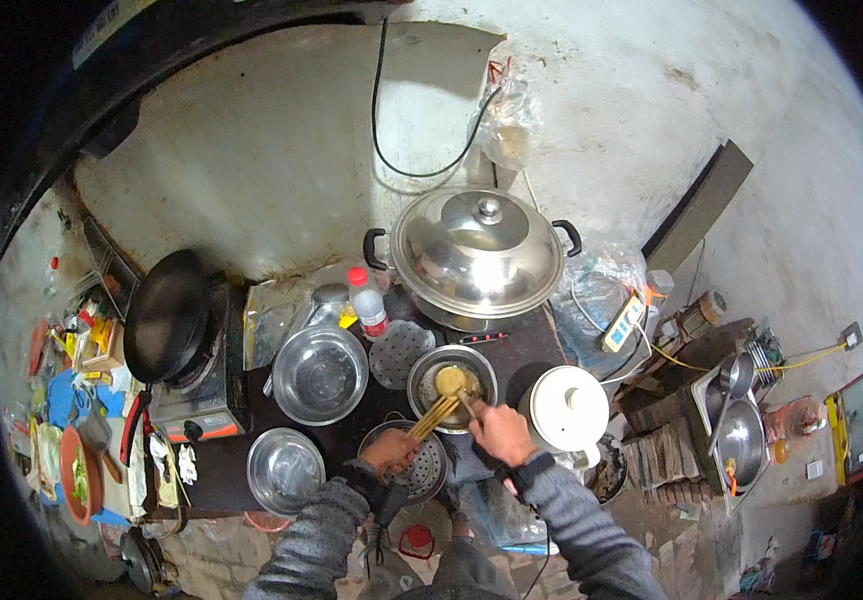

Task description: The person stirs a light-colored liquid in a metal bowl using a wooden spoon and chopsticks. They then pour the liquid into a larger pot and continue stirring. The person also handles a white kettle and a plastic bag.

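Observation:
My left hand point(390, 451) grips several wooden chopsticks point(435, 418), their tips reaching over the near rim of a stainless steel bowl point(493, 375). Inside that bowl lies a round yellowish lump of food point(451, 380), just past the chopstick tips. My right hand point(505, 435) is at the bowl's near right edge, its fingers closed around a small thin utensil point(467, 401) that dips into the bowl; its exact kind is unclear. Below my left hand sits a perforated steel steamer insert point(425, 474), partly covered by the hand and sleeve.
A large lidded steel pot point(476, 262) stands behind the bowl. A white lidded electric pot point(570, 409) is at the right. Two steel bowls point(320, 375), a perforated disc point(401, 354) and a red-capped bottle point(368, 304) lie leftward. Farther left, a black wok point(168, 319) rests on a stove point(202, 412).

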Tool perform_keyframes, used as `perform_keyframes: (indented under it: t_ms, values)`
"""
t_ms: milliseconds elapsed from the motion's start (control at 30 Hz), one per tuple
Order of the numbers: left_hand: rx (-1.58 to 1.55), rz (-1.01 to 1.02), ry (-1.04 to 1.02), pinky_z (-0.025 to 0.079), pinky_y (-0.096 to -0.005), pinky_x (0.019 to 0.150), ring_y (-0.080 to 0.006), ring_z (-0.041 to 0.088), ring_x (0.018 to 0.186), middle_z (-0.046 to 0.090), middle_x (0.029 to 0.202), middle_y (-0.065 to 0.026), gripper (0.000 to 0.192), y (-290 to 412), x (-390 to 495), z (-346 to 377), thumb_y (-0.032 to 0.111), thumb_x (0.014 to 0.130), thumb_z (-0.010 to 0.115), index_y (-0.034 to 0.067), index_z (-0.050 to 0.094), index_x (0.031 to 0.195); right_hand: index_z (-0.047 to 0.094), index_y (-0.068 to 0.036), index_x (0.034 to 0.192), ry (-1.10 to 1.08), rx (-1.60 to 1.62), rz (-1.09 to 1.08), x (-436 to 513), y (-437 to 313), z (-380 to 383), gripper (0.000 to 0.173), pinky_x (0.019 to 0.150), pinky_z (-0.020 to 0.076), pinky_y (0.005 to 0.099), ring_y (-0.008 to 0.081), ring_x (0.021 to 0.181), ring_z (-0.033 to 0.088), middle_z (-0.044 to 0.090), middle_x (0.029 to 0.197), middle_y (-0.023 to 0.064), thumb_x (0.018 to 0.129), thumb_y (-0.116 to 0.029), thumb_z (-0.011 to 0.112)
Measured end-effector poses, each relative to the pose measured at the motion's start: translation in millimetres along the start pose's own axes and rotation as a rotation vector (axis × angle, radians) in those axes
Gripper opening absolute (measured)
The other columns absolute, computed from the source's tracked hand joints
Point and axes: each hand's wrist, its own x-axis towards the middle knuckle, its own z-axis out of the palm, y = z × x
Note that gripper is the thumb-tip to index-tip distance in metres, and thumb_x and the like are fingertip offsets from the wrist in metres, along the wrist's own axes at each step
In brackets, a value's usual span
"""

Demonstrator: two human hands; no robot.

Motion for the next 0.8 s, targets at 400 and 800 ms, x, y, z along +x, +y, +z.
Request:
perform_keyframes:
  t_ms: [400, 800]
  values:
    - [0.030, 0.033, -0.006, 0.031, -0.0222, 0.038, -0.0053, 0.040, 0.046, 0.049, 0.064, 0.0024, 0.024, 5.6, -6.6, 4.2, 0.024, 0.098, 0.049, 0.004, 0.057, 0.090, 0.062, -0.010, 0.112, -0.134, 0.014, 0.036, -4.4, 3.8, 7.5, 0.033, 0.067, 0.0540, 0.0519, 0.0421, 0.072, 0.066, 0.065, 0.073, 0.0246, 0.083, -0.026, 0.061]
    - [-0.034, 0.019, 0.019, 0.032, -0.0244, 0.036, -0.0081, 0.041, 0.044, 0.050, 0.063, 0.0010, 0.015, 2.1, 3.2, 2.0, 0.020, 0.095, 0.053, 0.006, 0.057, 0.090, 0.059, -0.016, 0.124, -0.180, 0.053, 0.009, -9.3, 1.2, 0.0, 0.042, 0.067, 0.0528, 0.0534, 0.0424, 0.075, 0.066, 0.065, 0.078, 0.0259, 0.083, -0.024, 0.061]
